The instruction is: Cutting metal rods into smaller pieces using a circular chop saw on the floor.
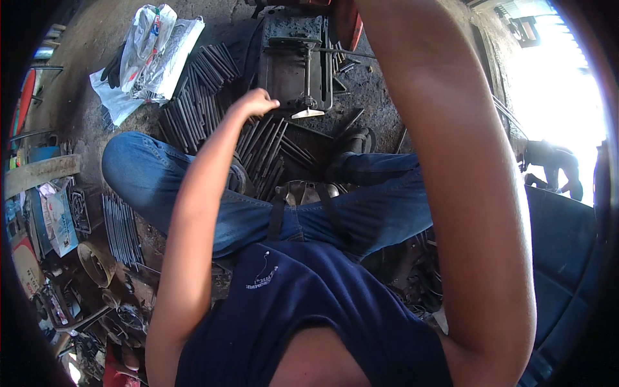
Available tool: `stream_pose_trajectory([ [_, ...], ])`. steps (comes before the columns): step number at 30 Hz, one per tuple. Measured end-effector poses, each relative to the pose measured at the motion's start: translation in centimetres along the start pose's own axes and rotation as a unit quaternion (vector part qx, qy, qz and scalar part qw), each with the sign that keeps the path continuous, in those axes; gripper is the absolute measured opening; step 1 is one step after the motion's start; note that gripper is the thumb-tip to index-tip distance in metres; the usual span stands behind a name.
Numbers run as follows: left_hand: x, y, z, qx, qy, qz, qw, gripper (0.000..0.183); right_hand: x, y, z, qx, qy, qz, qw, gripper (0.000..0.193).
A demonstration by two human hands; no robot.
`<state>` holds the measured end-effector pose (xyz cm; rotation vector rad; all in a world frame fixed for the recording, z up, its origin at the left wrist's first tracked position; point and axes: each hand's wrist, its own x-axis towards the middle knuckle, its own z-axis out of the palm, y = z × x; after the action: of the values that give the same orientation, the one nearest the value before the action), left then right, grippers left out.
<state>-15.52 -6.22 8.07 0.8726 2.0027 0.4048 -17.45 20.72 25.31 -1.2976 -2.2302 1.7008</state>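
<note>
My left hand (256,103) is closed, fingers curled and thumb pointing right, just left of the front of a dark metal machine base (277,77). Whatever its fingers hold, if anything, is hidden. Along that base runs a clamp screw (308,74), with a pale flat metal piece (307,113) at its near end. My right arm reaches forward past the top edge, so the right hand is out of sight. Beneath and beside my left forearm lie several dark metal rods (193,113), with more rods (264,145) between my legs.
White plastic bags (151,55) lie at the far left near a dark glove (113,69). A red part (353,29) stands behind the machine. Thin rods (122,229) lie beside my left thigh, near cluttered boxes and tools. A dark blue panel (561,251) stands at the right.
</note>
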Motion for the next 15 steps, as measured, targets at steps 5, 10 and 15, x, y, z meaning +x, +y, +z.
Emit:
stream_pose_trajectory([
  [5,1.1,-0.3,8.4,0.012,0.078,-0.034,0.996,0.06,0.0,0.5,0.2,0.022,-0.006,0.005,1.0,0.035],
  [10,3.0,-1.1,11.0,-0.085,0.169,-0.037,0.981,0.061,-0.1,0.7,0.4,0.037,-0.013,0.008,0.999,0.033],
  [15,4.1,-1.8,12.7,-0.115,0.159,-0.015,0.98,0.054,-0.1,1.1,0.6,0.048,-0.016,0.012,0.999,0.032],
])
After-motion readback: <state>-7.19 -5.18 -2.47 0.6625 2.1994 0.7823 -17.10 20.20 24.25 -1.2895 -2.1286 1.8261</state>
